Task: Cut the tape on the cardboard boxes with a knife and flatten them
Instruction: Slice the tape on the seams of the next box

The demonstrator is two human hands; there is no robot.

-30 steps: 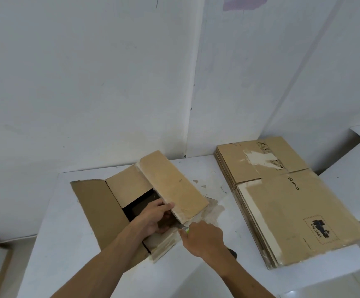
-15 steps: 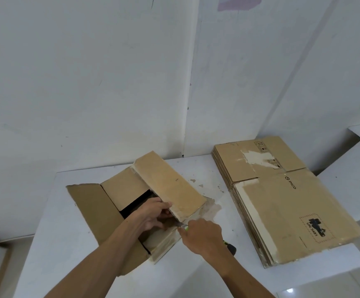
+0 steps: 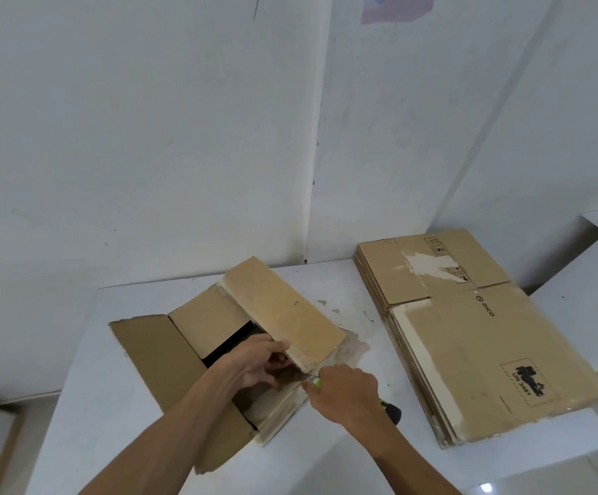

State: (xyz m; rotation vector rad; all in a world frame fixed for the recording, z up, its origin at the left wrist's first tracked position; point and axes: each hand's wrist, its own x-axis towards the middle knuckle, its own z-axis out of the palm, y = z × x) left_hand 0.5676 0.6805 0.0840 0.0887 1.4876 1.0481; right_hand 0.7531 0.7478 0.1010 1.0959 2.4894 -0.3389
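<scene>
White worktop carries an opened box; left hand grips its raised flap, right hand holds a knife beside it, flattened stack right of box.

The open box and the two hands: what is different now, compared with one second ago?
Very little. The right hand keeps its grip on the knife at the same corner of the open box, and the left hand still holds the raised flap. The stack of flattened boxes has not moved.
</scene>
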